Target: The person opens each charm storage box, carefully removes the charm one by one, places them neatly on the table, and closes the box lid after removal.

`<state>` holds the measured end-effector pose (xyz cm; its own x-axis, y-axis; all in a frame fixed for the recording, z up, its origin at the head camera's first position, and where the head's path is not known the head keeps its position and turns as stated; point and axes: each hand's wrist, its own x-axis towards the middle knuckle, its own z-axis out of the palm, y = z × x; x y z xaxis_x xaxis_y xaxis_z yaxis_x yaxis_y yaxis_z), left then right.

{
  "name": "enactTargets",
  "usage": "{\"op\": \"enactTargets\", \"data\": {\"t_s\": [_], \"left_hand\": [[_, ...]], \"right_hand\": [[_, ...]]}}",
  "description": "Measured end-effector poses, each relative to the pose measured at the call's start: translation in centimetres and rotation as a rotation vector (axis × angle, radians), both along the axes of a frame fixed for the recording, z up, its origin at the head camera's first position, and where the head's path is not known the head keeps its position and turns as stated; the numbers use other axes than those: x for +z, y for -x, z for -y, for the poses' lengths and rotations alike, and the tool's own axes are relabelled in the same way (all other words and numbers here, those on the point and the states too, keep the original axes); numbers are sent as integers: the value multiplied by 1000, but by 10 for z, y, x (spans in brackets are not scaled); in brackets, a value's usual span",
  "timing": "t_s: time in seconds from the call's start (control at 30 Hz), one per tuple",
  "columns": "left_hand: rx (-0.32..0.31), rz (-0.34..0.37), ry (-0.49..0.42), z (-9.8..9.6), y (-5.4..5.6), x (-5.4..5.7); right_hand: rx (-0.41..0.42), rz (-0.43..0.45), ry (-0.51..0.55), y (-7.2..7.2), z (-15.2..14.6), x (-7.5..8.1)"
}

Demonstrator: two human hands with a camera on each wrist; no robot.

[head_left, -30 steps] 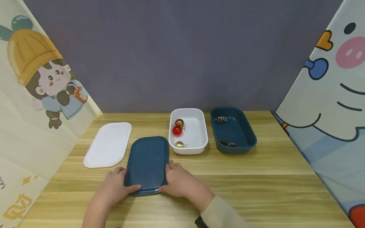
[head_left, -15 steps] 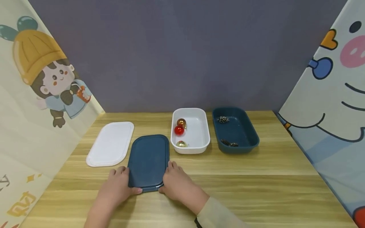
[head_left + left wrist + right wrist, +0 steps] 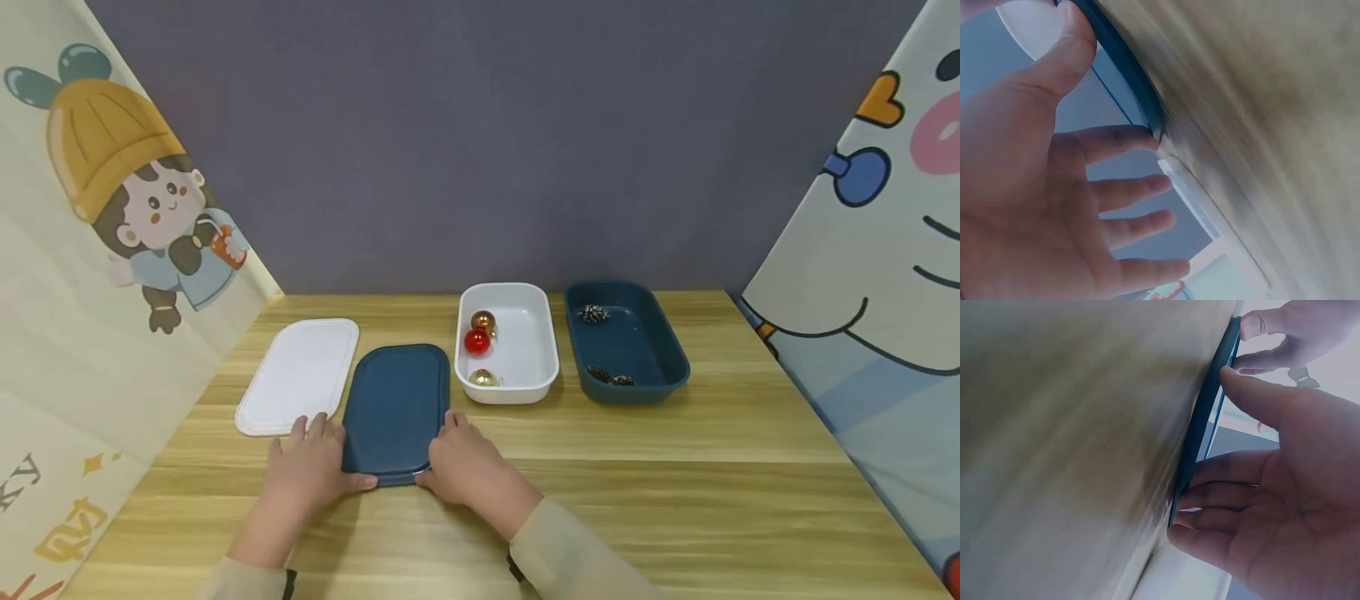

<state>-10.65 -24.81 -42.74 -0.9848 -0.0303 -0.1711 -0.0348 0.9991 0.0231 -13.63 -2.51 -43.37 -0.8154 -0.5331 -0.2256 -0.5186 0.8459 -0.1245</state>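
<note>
A dark blue box lid (image 3: pixel 397 408) lies flat on the wooden table between both hands. My left hand (image 3: pixel 309 462) touches its near left corner, the thumb along the near edge and the index finger at the side. In the left wrist view the other fingers (image 3: pixel 1135 228) stretch out, apart from the lid. My right hand (image 3: pixel 468 460) is at the near right corner. In the right wrist view its thumb presses the lid's edge (image 3: pixel 1200 422) and its fairly straight fingers (image 3: pixel 1219 495) lie against the side. Close to the left fingertips lies a white lid (image 3: pixel 300 375).
Behind the blue lid to the right, a white box (image 3: pixel 528 342) holds a red bauble (image 3: pixel 477 341), a brown bauble (image 3: pixel 483 322) and a gold bauble (image 3: pixel 483 377). Beside it, a dark blue box (image 3: pixel 637 333) contains pine cones (image 3: pixel 594 313). A grey wall (image 3: pixel 495 150) rises behind.
The blue lid has slid away from me, closer alongside the white lid. Both hands moved forward with it, and the left fingers spread off its side towards the white lid.
</note>
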Motion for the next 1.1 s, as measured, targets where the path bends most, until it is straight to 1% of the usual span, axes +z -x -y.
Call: {"op": "enactTargets", "data": {"t_s": [0.17,0.23,0.27,0.4,0.5,0.63,0.73,0.83,0.97,1.1], "left_hand": [[13,88,-43,4,13,-3],[20,105,-55,5,16,-3],[23,108,-59,5,18,-3],[27,79,-42,6,23,-2],[26,65,-26,6,29,-2],[26,83,-18,7,39,-1],[24,101,-12,7,47,1],[22,105,0,7,52,4],[21,106,9,8,59,6],[24,112,9,9,66,7]], "right_hand": [[-14,14,-20,10,5,-3],[-16,18,-24,13,7,-4],[-18,20,-24,15,8,-4],[-22,32,-7,23,12,-5],[-53,68,29,30,16,-5],[-116,130,66,38,20,-5],[-138,141,70,43,24,-5],[-142,131,58,49,27,-7],[-115,90,36,54,30,-7],[-86,44,22,57,31,-3]]}}
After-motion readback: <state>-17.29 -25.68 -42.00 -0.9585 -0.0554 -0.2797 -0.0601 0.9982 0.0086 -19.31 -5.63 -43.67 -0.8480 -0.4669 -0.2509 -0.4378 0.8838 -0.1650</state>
